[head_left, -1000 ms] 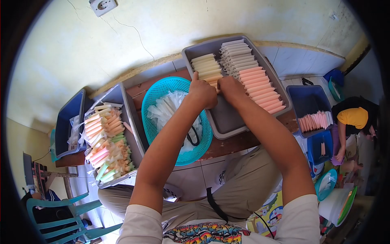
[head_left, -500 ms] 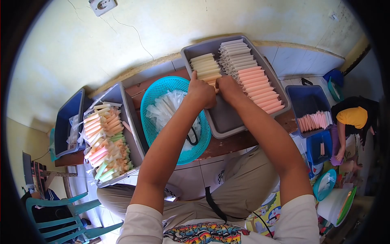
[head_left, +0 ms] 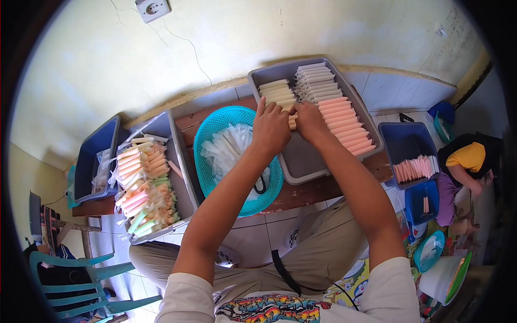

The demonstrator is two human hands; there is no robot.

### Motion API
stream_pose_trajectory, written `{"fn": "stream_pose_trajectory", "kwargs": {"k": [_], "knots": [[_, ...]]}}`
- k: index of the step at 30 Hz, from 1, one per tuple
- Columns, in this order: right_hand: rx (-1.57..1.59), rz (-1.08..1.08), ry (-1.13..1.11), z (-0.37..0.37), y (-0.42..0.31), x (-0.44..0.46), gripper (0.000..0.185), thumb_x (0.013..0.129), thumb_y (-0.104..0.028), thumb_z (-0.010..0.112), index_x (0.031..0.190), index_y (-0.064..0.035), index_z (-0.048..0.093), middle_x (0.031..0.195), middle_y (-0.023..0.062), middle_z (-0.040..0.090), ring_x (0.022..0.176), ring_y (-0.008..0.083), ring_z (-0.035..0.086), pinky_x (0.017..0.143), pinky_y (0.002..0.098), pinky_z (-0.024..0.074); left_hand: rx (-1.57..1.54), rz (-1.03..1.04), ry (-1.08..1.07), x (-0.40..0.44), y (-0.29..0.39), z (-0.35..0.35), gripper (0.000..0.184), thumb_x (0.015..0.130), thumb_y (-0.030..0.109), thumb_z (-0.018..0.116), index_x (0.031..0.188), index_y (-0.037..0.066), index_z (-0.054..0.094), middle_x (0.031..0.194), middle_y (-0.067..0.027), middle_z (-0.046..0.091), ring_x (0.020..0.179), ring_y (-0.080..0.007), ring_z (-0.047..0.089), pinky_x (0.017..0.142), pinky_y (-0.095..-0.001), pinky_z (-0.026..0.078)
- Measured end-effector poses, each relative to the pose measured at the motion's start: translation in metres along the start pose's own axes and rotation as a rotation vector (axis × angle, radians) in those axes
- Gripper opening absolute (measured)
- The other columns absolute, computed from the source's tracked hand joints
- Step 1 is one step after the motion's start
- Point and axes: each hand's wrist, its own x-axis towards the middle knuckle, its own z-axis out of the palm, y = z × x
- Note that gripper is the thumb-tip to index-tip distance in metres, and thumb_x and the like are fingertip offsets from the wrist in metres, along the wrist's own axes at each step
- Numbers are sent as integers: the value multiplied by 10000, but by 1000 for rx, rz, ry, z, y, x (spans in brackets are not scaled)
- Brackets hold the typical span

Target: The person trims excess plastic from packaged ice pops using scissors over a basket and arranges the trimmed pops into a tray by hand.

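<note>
A grey tray [head_left: 318, 176] holds rows of filled tubes: cream ones [head_left: 277, 91] at the left, whitish ones [head_left: 318, 81] at the back and pink ones [head_left: 347, 126] down the right. Over the lower end of the cream row is my left hand [head_left: 271, 128], its fingers on the tubes and partly hidden. My right hand [head_left: 311, 121] is beside it, with fingers curled at the other end of a cream tube [head_left: 292, 121]. That tube shows between both hands.
A turquoise basket [head_left: 201, 134] of clear plastic bags stands left of the tray. Farther left are a grey bin [head_left: 186, 185] of mixed tubes and a blue bin [head_left: 86, 167]. At right are a blue bin [head_left: 404, 134], a person [head_left: 467, 161] and a white bucket [head_left: 439, 280].
The view has tilted, so the tray sits slightly lower. My left hand's fingers have spread over the cream tubes, and my right hand has shifted slightly.
</note>
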Motion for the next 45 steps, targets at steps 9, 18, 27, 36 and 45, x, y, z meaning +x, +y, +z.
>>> {"fn": "stream_pose_trajectory", "kwargs": {"k": [9,18,27,36,45], "knots": [[259,-173,185,-49,-65,-22,318,874,-59,815,1174,-37,711,1243,201,675,1163,430,675,1013,490,558,-129,-6,271,-58,-43,-39,276,964,135,717,1226,50,740,1247,-135,757,1202,-322,706,1192,-520,466],[287,-395,2,-48,-140,-57,369,920,-87,789,1269,-54,676,1297,180,656,1198,421,668,1017,494,561,-157,-125,254,-125,-51,-96,307,965,136,755,1264,69,744,1166,-130,781,1111,-329,737,1165,-520,488],[456,-412,-113,-20,-182,-86,383,935,-107,791,1302,-65,690,1258,158,730,1145,394,711,979,461,588,-224,-318,342,-195,-45,-127,262,955,98,763,1213,53,756,1086,-129,794,1027,-343,760,1129,-539,515],[506,-459,-186,6,-229,-100,377,946,-101,777,1312,-55,702,1256,173,743,1135,383,732,963,445,605,-292,-436,423,-239,-67,-143,229,952,59,756,1181,54,771,1034,-149,783,993,-385,750,1077,-529,550],[581,-498,-180,29,-272,-96,400,920,-39,786,1311,-35,701,1227,180,742,1050,371,750,897,430,619,-294,-508,484,-260,-89,-157,242,940,25,769,1182,40,772,1028,-168,774,962,-403,744,947,-470,597]]}}
